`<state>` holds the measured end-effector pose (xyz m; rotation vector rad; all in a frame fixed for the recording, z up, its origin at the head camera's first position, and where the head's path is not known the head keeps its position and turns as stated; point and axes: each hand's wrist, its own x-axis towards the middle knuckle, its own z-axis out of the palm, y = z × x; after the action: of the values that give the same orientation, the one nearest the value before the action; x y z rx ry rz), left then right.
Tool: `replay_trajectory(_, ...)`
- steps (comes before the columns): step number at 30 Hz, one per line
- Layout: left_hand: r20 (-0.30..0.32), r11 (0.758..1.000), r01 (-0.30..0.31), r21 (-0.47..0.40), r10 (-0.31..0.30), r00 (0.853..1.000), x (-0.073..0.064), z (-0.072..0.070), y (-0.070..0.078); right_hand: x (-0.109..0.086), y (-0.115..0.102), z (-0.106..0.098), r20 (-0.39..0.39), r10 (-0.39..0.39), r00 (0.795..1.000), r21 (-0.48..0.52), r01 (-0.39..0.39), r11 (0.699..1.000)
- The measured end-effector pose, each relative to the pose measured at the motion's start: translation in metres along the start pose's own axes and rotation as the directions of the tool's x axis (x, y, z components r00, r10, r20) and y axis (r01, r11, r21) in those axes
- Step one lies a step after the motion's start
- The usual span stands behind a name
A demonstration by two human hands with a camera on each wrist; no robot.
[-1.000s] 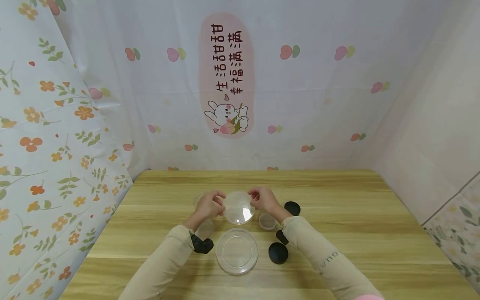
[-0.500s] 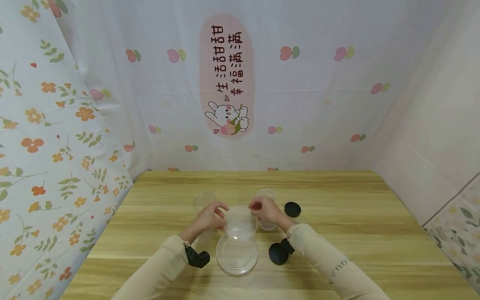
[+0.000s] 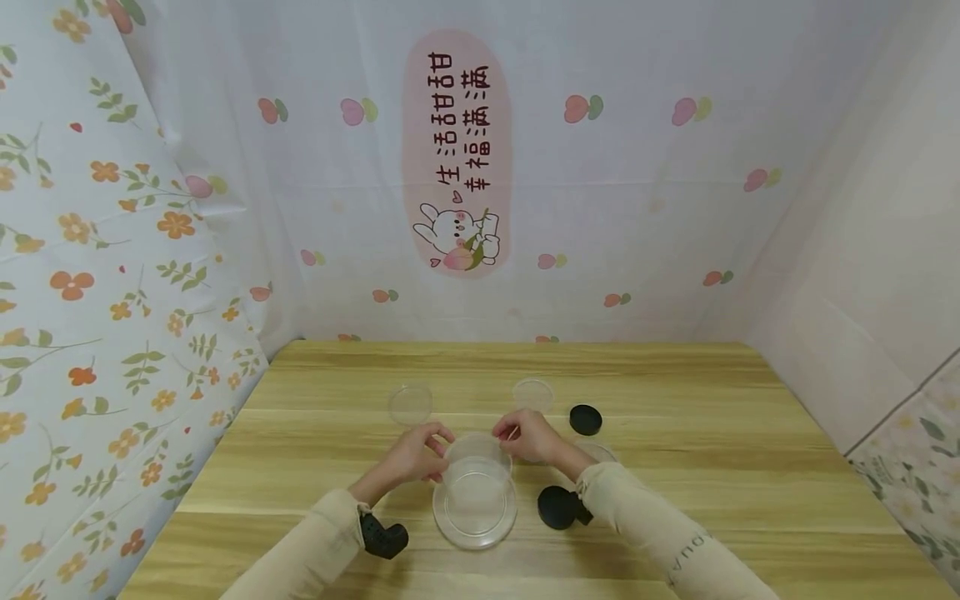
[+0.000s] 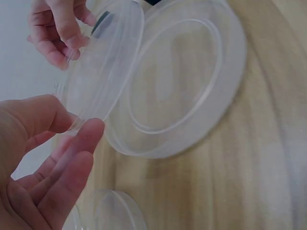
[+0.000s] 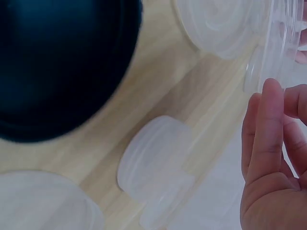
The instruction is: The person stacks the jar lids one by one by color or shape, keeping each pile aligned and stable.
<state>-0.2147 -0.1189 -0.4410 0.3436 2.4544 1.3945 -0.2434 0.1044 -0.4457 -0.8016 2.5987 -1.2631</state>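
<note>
A clear round plastic lid (image 3: 477, 450) is held tilted above a larger clear round plastic piece (image 3: 476, 535) that lies on the table. My left hand (image 3: 415, 454) pinches the lid's left edge between thumb and fingers. On the opposite edge, my right hand (image 3: 528, 436) pinches it too. The left wrist view has the lid (image 4: 108, 67) slanting over the larger piece (image 4: 192, 120), which bears a raised inner ring. Whether the two touch I cannot tell. In the right wrist view, the right hand's fingers (image 5: 268, 134) grip the rim.
Small clear round pieces lie behind the left hand (image 3: 410, 404) and behind the right hand (image 3: 533, 393). A black round lid (image 3: 586, 420) lies back right, another (image 3: 557, 507) front right. One more clear piece (image 3: 597, 452) shows partly behind the right wrist. Printed cloth backs the wooden table (image 3: 675, 400).
Both hands have brought the clear lid toward the person, from behind the larger piece to over its back part. The small clear pieces behind the hands have come into fuller view.
</note>
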Motion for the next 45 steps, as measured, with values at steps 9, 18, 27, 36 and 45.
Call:
replay_trajectory(9, -0.038, 0.994, -0.09, 0.053, 0.093, 0.995, -0.005, 0.007, -0.015, -0.011, 0.001, 0.008, 0.027, 0.014, 1.0, 0.065, -0.016, 0.998)
replay_trajectory(18, -0.054, 0.99, -0.126, 0.056, 0.129, 0.99, -0.012, 0.008, -0.02, -0.018, -0.002, 0.017, 0.035, -0.013, 0.999, 0.054, 0.011, 0.998)
replay_trajectory(27, -0.032, 0.984, -0.16, 0.075, 0.162, 0.986, -0.012, 0.011, -0.026, -0.02, 0.0, 0.023, 0.028, 0.003, 1.0, 0.066, -0.005, 0.998)
replay_trajectory(36, -0.028, 0.981, -0.161, 0.108, 0.165, 0.986, -0.011, 0.013, -0.027, -0.02, 0.004, 0.028, 0.025, -0.001, 1.0, 0.028, 0.0, 1.0)
replay_trajectory(45, -0.023, 0.975, -0.161, 0.153, 0.167, 0.986, -0.01, 0.015, -0.028, -0.019, 0.007, 0.03, 0.015, -0.026, 1.0, -0.031, 0.026, 0.999)
